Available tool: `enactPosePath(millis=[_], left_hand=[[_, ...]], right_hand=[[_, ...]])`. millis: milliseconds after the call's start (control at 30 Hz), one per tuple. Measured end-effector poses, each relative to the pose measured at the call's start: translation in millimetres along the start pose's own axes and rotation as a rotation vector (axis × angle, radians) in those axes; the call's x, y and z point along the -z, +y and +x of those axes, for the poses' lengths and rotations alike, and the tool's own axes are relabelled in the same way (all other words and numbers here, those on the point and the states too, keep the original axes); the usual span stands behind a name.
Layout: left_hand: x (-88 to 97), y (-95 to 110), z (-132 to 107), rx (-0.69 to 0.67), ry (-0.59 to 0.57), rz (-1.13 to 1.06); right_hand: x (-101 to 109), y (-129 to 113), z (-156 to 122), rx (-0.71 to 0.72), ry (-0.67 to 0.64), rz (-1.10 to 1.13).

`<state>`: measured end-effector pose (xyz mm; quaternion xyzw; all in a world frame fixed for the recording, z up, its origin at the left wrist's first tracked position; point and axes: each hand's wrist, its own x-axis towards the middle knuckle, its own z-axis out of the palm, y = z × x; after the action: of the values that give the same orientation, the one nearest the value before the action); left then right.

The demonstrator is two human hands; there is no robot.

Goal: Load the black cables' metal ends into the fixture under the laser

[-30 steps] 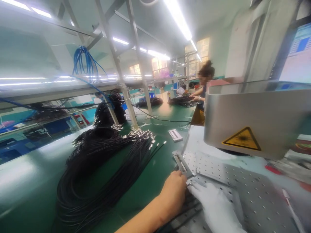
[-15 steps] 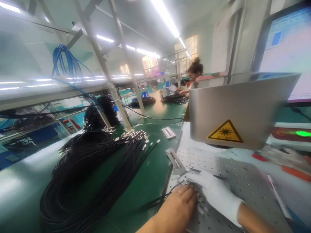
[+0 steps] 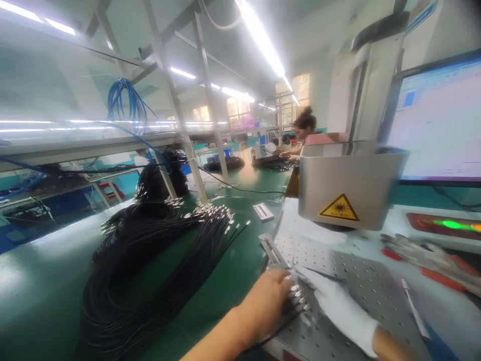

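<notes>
My bare left hand (image 3: pixel 267 300) presses down on a small bunch of black cables with metal ends (image 3: pixel 297 297) at the front left corner of a perforated metal plate (image 3: pixel 361 286). My right hand (image 3: pixel 338 307), in a white glove, lies flat on the plate just right of those metal ends, its fingertips touching them. Both hands sit below a silver laser head (image 3: pixel 349 185) with a yellow warning label.
A big heap of black cables (image 3: pixel 150 260) covers the green bench (image 3: pixel 233 271) to the left. A metal fixture bar (image 3: pixel 271 248) and a small white part (image 3: pixel 263 211) lie beyond the hands. Pliers (image 3: pixel 432 258) and a monitor (image 3: pixel 439 125) are at right. Another person (image 3: pixel 302 135) works far back.
My left hand has slid onto the cable ends and my gloved hand has shifted slightly toward me along the plate. The camera view has swung a little.
</notes>
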<state>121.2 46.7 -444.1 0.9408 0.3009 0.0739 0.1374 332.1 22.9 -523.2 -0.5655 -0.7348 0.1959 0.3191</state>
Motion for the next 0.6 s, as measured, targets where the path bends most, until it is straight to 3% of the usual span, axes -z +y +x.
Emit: enactPosePath(millis=[200,333,467,600], left_hand=[[33.3,-44.9,33.9,0.382,0.167,0.074],[34.9,-70.4,60.5,0.5,0.141,0.039],[38.2,-68.7,71.4,0.513,0.171,-0.005],[44.1,-54.9,65.9,0.48,0.219,0.002]], right_hand=[[-11.3,0.9,-55.7,-0.188,0.158,-0.303],[-34.4,10.6,-79.2,-0.122,0.266,-0.377],[-44.9,13.4,-83.3,-0.124,0.338,-0.386],[-43.5,14.7,-82.0,-0.082,0.356,-0.416]])
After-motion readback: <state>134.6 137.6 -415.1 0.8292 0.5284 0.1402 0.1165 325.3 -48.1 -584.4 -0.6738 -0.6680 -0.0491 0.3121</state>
